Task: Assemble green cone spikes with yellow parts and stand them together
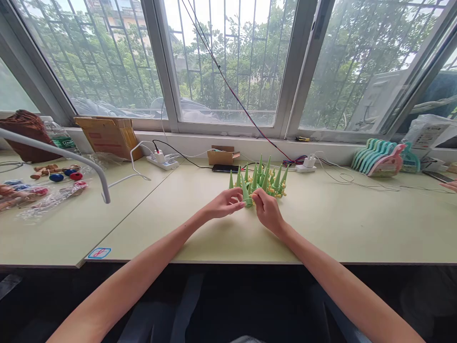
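A green cone-shaped piece (pixel 245 192) with a wider base stands slightly tilted between my two hands. My left hand (pixel 225 203) grips it from the left, with the thumb near its base and the fingers behind. On the right, my right hand (pixel 267 210) is closed in a pinch close to the cone's base; what its fingertips hold is hidden. Just beyond them, several similar green cones (pixel 264 178) stand upright in a cluster, with small yellow parts (pixel 280 193) around their bases.
A black phone (pixel 225 168) lies behind the cones, before a small cardboard box (pixel 221 156). Power strips (pixel 163 163) and cables run along the sill. Hangers (pixel 378 159) stand at right, near another person's hand (pixel 450 185). A white metal bar (pixel 71 155) crosses the left side.
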Action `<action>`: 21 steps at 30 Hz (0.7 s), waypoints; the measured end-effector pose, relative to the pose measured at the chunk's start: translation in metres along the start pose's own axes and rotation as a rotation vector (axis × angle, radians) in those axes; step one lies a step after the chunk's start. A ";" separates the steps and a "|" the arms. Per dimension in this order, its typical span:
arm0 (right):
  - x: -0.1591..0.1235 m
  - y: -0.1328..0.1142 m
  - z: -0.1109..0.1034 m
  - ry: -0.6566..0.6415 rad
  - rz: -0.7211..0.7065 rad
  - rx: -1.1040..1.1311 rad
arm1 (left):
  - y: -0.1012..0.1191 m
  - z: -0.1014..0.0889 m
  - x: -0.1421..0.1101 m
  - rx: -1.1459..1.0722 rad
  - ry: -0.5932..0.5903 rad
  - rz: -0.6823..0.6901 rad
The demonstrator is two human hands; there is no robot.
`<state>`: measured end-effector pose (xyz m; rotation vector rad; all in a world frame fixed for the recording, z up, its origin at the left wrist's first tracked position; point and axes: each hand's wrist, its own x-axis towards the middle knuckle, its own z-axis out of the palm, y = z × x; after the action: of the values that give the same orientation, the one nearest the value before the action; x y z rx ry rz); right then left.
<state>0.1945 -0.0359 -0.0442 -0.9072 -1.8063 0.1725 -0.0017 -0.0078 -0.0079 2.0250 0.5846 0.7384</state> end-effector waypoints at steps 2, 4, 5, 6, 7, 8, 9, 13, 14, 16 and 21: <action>0.000 0.000 0.000 0.000 0.003 -0.006 | -0.003 0.001 0.000 0.082 0.030 0.047; 0.000 0.001 0.000 0.000 0.009 -0.016 | -0.007 0.002 0.001 0.178 0.075 0.088; 0.000 0.001 0.000 -0.001 0.013 -0.021 | -0.008 0.003 0.001 0.231 0.101 0.105; -0.001 0.002 0.000 -0.002 0.015 -0.025 | -0.009 0.003 0.001 0.287 0.126 0.122; -0.001 0.002 0.000 -0.001 0.018 -0.028 | -0.010 0.004 0.001 0.340 0.151 0.142; -0.001 0.002 -0.001 0.000 0.019 -0.031 | -0.011 0.004 0.001 0.388 0.173 0.165; -0.001 0.002 -0.001 0.001 0.021 -0.032 | -0.012 0.004 0.002 0.428 0.190 0.192; 0.000 0.002 -0.001 0.007 0.023 -0.034 | -0.016 0.003 0.002 0.522 0.216 0.285; 0.000 0.002 -0.001 0.010 0.020 -0.036 | -0.016 0.002 0.002 0.536 0.217 0.297; 0.000 0.003 0.000 0.018 0.009 -0.041 | -0.017 0.001 0.002 0.555 0.221 0.318; -0.001 0.003 0.000 0.039 -0.026 -0.054 | -0.015 0.000 0.002 0.591 0.228 0.380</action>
<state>0.1963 -0.0343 -0.0461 -0.9179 -1.7930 0.0896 -0.0025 0.0011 -0.0206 2.6636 0.6016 1.1333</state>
